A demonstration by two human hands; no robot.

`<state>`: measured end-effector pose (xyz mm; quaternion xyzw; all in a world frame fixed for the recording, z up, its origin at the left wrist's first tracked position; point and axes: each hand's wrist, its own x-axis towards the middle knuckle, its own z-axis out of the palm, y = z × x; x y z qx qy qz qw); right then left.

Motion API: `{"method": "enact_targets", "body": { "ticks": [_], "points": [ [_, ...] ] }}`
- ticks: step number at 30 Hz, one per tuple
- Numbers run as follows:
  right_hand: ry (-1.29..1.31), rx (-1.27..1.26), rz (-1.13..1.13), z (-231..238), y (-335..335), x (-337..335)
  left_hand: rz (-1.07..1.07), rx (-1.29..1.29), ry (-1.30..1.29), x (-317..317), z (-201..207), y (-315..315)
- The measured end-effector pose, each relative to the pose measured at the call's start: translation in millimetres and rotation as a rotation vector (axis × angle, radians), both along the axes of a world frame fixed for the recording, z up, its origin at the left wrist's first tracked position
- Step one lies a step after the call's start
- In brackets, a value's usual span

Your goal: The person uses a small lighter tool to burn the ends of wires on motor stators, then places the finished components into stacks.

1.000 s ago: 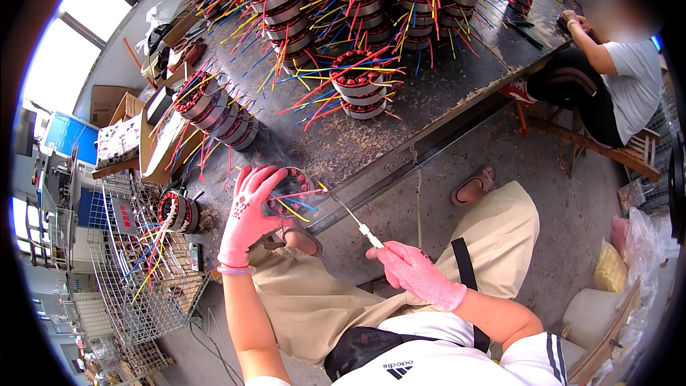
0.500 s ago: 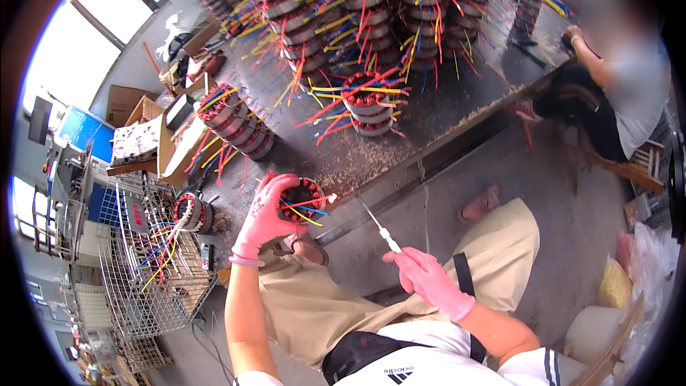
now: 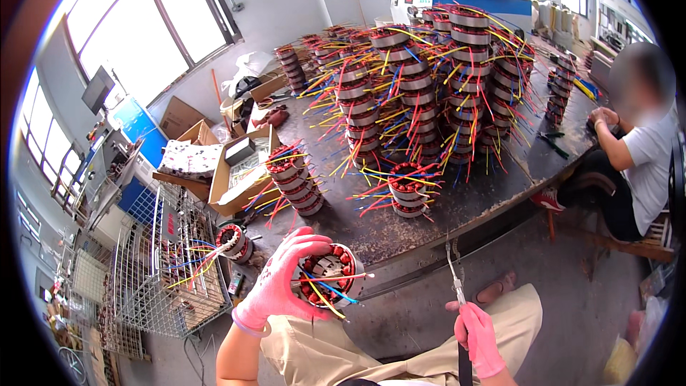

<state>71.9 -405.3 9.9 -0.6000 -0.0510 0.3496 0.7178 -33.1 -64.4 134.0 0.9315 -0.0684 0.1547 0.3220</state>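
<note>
Gloved in pink, my left hand [image 3: 282, 282] grips a motor stator [image 3: 351, 257] by its side, fingers wrapped round the outer ring. Its open end faces up, with red windings inside and blue, yellow and red lead wires [image 3: 325, 292] sticking out across the bore. To the right, my right hand [image 3: 480, 339], also in a pink glove, is closed round the pale handle of a slim tool [image 3: 457, 284] with a thin metal tip. The tip points up toward the table edge, apart from the stator. What kind of tool it is I cannot make out.
Tall stacks of stators [image 3: 418, 93] crowd the table [image 3: 350, 225]. Shorter stacks [image 3: 296, 179] [image 3: 409, 189] stand nearer. One stator [image 3: 234, 243] lies by a wire basket [image 3: 168, 279] at left. An open cardboard box [image 3: 243, 171] sits behind. A seated co-worker [image 3: 636, 150] is at right.
The view has tilted up, so the table and both hands appear lower and further right. My left hand still holds the stator, now showing more of its bore; my right still holds the tool.
</note>
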Motion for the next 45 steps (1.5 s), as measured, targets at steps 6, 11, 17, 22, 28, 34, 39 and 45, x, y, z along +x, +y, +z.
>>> {"method": "enact_targets", "body": {
  "ticks": [6, 11, 17, 22, 28, 34, 39, 45],
  "points": [
    [-0.046, -0.01, -0.009, 10.5, 2.5, 1.3, 0.122, -0.041, -0.092, 3.2, 13.8, 34.6],
    [-0.066, -0.059, -0.043, 7.1, 2.5, 5.3, 0.425, -0.173, -0.075, 39.4, 18.5, 122.9],
    [-0.088, -0.028, -0.033, 10.6, 13.2, 4.7, 0.47, -0.145, -0.066, 81.8, 23.1, 190.7],
    [-0.077, -0.028, -0.054, 10.8, 11.8, 8.0, 0.483, -0.142, -0.046, 109.2, 1.9, 215.7],
    [-0.064, -0.036, -0.04, 10.1, 11.1, 8.7, 0.505, -0.089, -0.009, 111.6, 1.5, 211.5],
    [-0.052, -0.016, -0.051, 10.1, 12.1, 7.2, 0.516, -0.094, 0.033, 113.5, 4.8, 204.5],
    [-0.098, -0.019, -0.052, 9.2, 7.8, 5.9, 0.513, -0.025, 0.045, 108.9, 8.8, 202.0],
    [-0.104, -0.029, -0.055, 11.5, 7.6, 2.7, 0.533, 0.145, 0.067, 93.1, 11.3, 210.8]
  ]
}}
